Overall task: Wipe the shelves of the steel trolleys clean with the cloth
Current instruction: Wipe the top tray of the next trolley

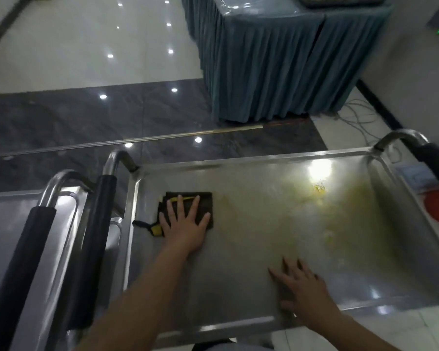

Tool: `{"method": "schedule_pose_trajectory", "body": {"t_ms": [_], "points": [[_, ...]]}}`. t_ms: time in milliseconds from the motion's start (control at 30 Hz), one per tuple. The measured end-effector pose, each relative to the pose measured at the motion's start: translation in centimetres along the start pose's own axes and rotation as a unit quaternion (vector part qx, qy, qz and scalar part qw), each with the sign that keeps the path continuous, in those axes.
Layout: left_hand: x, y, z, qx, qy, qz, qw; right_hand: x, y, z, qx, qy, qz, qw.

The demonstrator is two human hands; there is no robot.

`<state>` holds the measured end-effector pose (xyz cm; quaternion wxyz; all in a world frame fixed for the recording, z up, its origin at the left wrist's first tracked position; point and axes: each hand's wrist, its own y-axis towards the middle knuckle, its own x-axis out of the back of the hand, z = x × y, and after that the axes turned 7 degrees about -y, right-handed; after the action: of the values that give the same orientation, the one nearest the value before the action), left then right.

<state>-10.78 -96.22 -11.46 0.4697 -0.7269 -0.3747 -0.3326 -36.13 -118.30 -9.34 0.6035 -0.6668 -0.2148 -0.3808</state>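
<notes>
Left hand (185, 224) presses flat, fingers spread, on the cloth (190, 206) at the shelf's (238, 287) left-centre. Yellow smear (319, 188) sits upper right, so probably sweeps rightward. Right hand (304, 290) rests splayed, bottom right.

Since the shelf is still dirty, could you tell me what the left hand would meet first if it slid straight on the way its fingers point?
Probably the far rim of the trolley shelf; bare steel lies ahead of the left hand and cloth.

A glossy pale floor (61, 46) (ceiling lights mirrored in it) meets a dark marble band (86, 117); a blue-skirted table (264, 72) stands beyond.
</notes>
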Motion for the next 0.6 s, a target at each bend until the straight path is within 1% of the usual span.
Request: {"method": "schedule_pose_trajectory", "body": {"t_ms": [100,200,300,433,533,600], "points": [[2.7,4.1,-1.3,-0.004,0.008,0.011,1.0,-0.6,0.1,-0.1,-0.01,-0.01,-0.007,1.0],[4.8,7.4,-2.4,-0.018,0.049,0.003,0.999,-1.5,0.3,-0.3,-0.012,-0.018,-0.027,0.999],[5.5,9.4,-3.0,-0.031,0.052,0.026,0.998,-2.0,0.6,-0.4,-0.011,-0.011,-0.037,0.999],[4.7,9.9,-2.6,-0.049,0.055,0.007,0.997,-1.9,0.5,-0.5,-0.007,0.007,-0.04,0.999],[4.1,8.7,-2.0,-0.082,0.059,0.023,0.995,-1.6,0.2,-0.3,-0.01,0.02,-0.034,0.999],[3.1,6.4,-1.6,-0.098,0.064,0.04,0.992,-1.1,0.1,-0.2,-0.012,0.013,-0.033,0.999]]}}
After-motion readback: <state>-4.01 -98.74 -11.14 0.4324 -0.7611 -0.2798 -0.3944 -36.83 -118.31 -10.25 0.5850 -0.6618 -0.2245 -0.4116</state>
